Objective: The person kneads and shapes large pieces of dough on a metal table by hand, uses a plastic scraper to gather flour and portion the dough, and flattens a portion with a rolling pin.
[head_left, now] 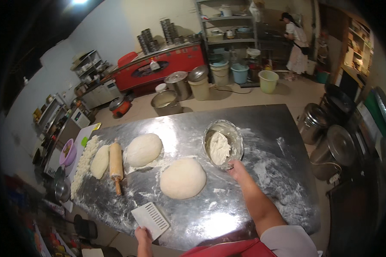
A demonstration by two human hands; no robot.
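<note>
My right hand (237, 170) grips the near rim of a round metal bowl (236, 136), which holds a heap of flour (219, 148). At the table's front edge, my left hand (142, 234) holds a flat white slotted scraper (150, 220) by its near corner. Between the hands a large smooth ball of dough (183, 178) rests on the floured steel table (193, 221). A second dough ball (144, 150) lies behind it to the left. Further left are a wooden rolling pin (116, 160), a flattened dough piece (100, 162) and a row of many small dough pieces (85, 160).
A purple basin (68, 152) stands beyond the table's left end. Steel pots (166, 102) and buckets (199, 89) line the floor behind, before a red counter (160, 66). Lidded metal bins (336, 146) flank the right side. Another person (296, 46) stands at the back right.
</note>
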